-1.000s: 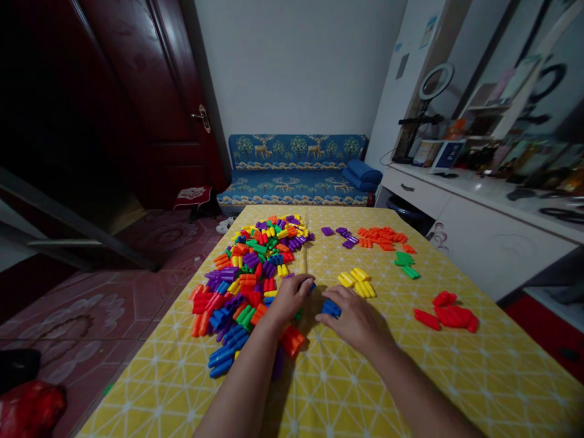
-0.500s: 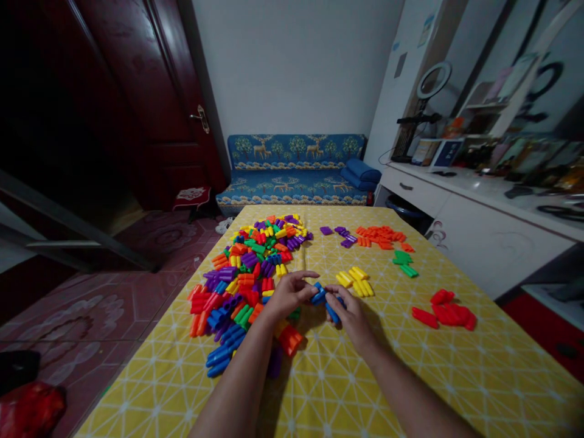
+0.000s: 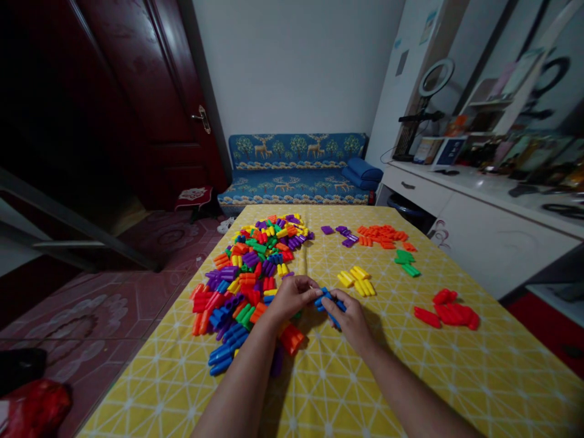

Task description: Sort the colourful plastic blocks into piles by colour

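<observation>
Blue plastic building blocks (image 3: 325,299), tube-shaped and ribbed, are held between my two hands above the middle of the table. My left hand (image 3: 296,297) pinches the left end of these blocks between thumb and fingers. On their right side, my right hand (image 3: 350,311) is closed round the blue blocks, its fingers covering part of them. How many blocks are held cannot be made out. Left of my hands spreads a mixed pile of coloured blocks (image 3: 249,278). A few yellow blocks (image 3: 358,281) lie just beyond my right hand.
Farther right lie groups of red blocks (image 3: 456,312), green blocks (image 3: 406,261), orange blocks (image 3: 382,235) and purple blocks (image 3: 347,236). A yellow patterned cloth (image 3: 319,389) covers the table. Behind it stands a blue sofa (image 3: 292,185); a white dresser (image 3: 483,219) is at the right.
My left hand's raised fingers have curled in, and the blue blocks in my two hands have come together. The view has shifted slightly.
</observation>
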The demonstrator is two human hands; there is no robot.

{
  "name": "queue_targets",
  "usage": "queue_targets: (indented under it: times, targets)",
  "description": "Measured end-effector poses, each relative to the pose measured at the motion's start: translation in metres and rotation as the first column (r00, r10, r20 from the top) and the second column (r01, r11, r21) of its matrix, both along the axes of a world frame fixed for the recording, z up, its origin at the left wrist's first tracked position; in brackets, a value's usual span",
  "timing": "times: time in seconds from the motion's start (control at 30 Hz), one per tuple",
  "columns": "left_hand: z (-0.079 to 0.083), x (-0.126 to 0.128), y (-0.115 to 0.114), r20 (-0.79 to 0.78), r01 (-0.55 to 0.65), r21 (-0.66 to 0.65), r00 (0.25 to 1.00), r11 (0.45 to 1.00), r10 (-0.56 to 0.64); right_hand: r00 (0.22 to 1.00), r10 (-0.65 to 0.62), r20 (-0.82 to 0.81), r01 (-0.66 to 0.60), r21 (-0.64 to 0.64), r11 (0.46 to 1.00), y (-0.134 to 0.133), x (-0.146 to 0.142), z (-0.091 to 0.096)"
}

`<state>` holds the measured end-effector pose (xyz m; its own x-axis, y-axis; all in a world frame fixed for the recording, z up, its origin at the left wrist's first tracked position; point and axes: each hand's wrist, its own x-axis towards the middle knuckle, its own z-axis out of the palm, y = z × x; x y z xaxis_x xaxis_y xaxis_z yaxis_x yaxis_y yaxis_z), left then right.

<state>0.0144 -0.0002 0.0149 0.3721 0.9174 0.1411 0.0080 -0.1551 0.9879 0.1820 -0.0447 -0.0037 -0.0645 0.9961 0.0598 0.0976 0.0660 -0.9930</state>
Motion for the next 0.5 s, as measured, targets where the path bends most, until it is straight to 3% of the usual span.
queue_targets:
  times: [0.17,0.3,0.37,0.43,0.5]
  targets:
    - [-0.001,-0.003,0.004,-0.05,-0.202,0.071,0.977,0.977,0.206,1.0,-0.018,-0.013,0.018,-0.022,1.0,0.001,-0.001,-0.003]
    - [0.011,-0.009,0.005,0.174,-0.331,-0.017,0.928,0.943,0.329,0.996,-0.023,0.089,0.021,0.028,0.999,0.003,-0.001,-0.01]
    - [0.025,-0.016,0.005,0.394,-0.368,-0.171,0.824,0.914,0.406,0.991,-0.018,0.136,0.013,0.034,0.999,0.003,-0.002,-0.011]
    - [0.041,-0.026,0.007,0.604,-0.33,-0.377,0.621,0.865,0.5,0.987,-0.016,0.157,0.012,0.03,0.999,0.004,-0.002,-0.012]
    - [0.056,-0.038,0.011,0.689,-0.245,-0.52,0.445,0.818,0.572,0.985,-0.022,0.171,0.016,0.032,0.999,0.004,-0.001,-0.011]
